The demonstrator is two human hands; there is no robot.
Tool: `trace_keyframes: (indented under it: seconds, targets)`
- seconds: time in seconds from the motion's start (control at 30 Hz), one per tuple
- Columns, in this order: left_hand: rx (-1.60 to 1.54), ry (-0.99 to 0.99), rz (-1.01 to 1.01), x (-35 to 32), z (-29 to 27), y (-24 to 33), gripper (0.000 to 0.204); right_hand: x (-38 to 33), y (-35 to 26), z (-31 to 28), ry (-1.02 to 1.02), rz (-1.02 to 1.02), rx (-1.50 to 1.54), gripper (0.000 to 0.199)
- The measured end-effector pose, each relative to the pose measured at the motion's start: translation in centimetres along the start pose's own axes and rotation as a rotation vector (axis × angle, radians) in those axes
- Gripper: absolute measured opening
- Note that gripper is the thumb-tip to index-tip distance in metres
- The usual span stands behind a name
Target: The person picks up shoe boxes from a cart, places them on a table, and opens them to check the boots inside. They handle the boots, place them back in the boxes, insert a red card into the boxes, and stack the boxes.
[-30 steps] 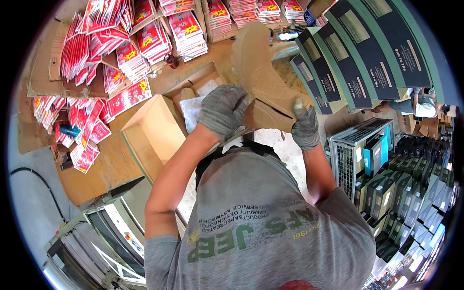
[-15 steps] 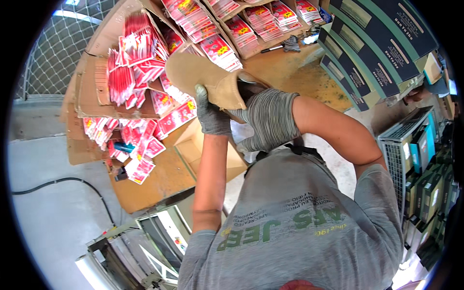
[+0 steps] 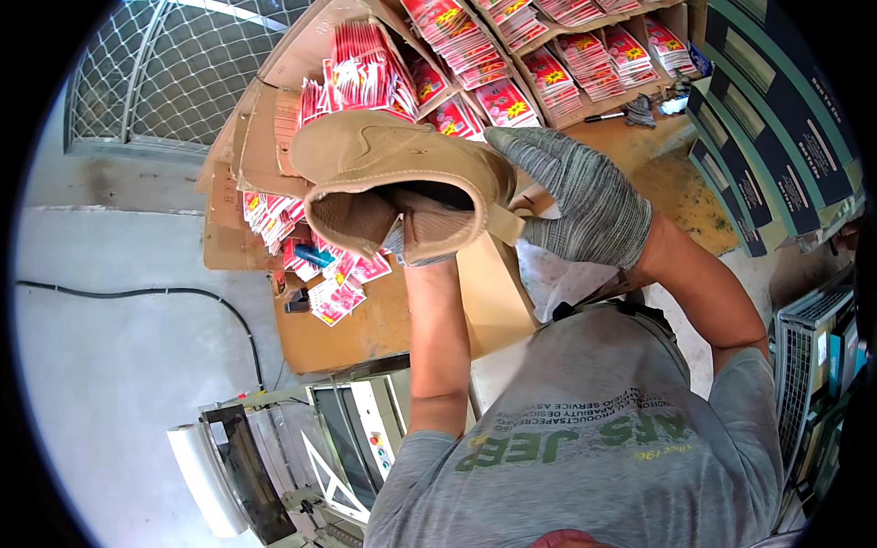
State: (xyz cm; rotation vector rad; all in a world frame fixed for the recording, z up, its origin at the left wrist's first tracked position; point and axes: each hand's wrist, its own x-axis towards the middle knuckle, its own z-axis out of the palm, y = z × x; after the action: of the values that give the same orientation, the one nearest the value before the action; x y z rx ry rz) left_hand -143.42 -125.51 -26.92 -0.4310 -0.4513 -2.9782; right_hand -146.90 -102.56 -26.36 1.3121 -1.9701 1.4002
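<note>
Tan boot (image 3: 402, 183) gripped by gloved right hand (image 3: 575, 196), left hand (image 3: 402, 245) inside it, above red packets (image 3: 343, 283).

So the boot (image 3: 393, 183) sits upper middle of the frame, opening facing the camera, with the right hand (image 3: 575, 196) wrapped on its right side and the left hand (image 3: 406, 242) pushed up inside it from below. Behind it is the table (image 3: 356, 329), packet piles (image 3: 548, 55) running across the top. Flat boxes (image 3: 776, 119) stack along the upper right, a cable (image 3: 137, 294) crosses the floor at left, and a machine (image 3: 301, 457) with a film roll (image 3: 206, 479) sits lower left.
</note>
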Motion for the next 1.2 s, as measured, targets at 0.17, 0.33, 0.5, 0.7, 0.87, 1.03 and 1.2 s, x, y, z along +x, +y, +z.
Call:
trace_keyframes:
  seconds: [0.17, 0.33, 0.5, 0.7, 0.87, 1.03, 1.2]
  targets:
    - [0.369, 0.046, -0.077, -1.1, 1.1, -0.8, 0.061, 0.7, 0.6, 0.5, 0.036, -0.029, 0.063, 0.068]
    - [0.434, 0.046, -0.09, -1.5, 1.1, -0.5, 0.059, 1.1, 0.7, -0.1, 0.06, -0.052, 0.129, 0.066]
    - [0.473, 0.054, -0.088, -1.0, 0.5, -0.7, 0.058, 0.6, 1.1, -0.6, 0.065, -0.062, 0.146, 0.065]
    - [0.501, 0.092, -0.067, -0.9, -1.1, -1.5, 0.056, -0.7, 1.0, 0.5, 0.061, -0.012, 0.073, 0.07]
    - [0.571, 0.188, -0.015, -2.1, -2.3, -2.8, 0.055, -2.8, -1.4, 2.9, 0.152, 0.057, -0.094, 0.084]
    - [0.617, 0.245, 0.049, -2.1, -4.0, -3.8, 0.054, -3.3, 0.4, 5.9, 0.313, 0.061, 0.053, 0.087]
    - [0.613, 0.232, 0.147, -0.7, -3.8, -1.9, 0.052, -0.6, 1.0, 6.7, 0.299, 0.249, 0.411, 0.079]
